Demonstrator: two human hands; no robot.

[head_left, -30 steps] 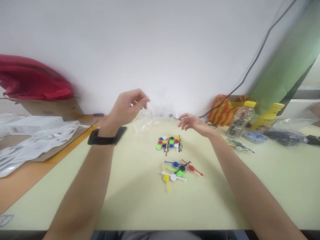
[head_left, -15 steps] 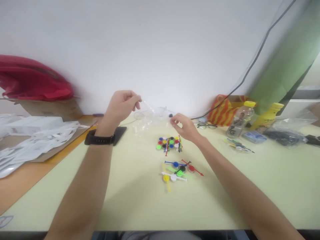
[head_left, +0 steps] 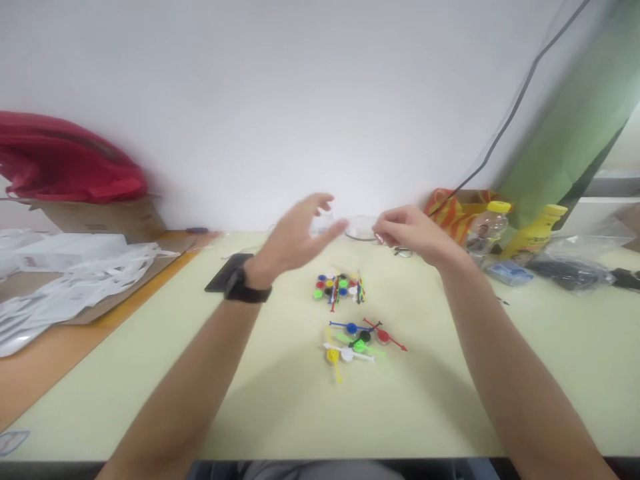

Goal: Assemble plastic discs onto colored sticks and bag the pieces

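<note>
My left hand (head_left: 297, 237), a black watch on its wrist, hovers over the back of the table with thumb and fingers apart and nothing in them. To its right, my right hand (head_left: 413, 230) has its fingertips pinched together at the edge of a clear plastic bag (head_left: 361, 227), which is hard to see against the wall. Below the hands lies a cluster of small coloured discs and arrow pieces (head_left: 340, 287). Nearer the front edge are several loose arrow spinners (head_left: 359, 345) in blue, red, black, green, white and yellow.
A black phone (head_left: 227, 272) lies left of my left wrist. White bags (head_left: 85, 273) are stacked at the left below a red bag (head_left: 65, 160). At the right stand a clear bottle (head_left: 487, 230), a yellow bottle (head_left: 535, 237) and a blue packet (head_left: 509, 272).
My left hand has moved right and opened from its pinch on the clear plastic. My right hand has shifted right and slightly up. The plastic has left its spot at centre left.
</note>
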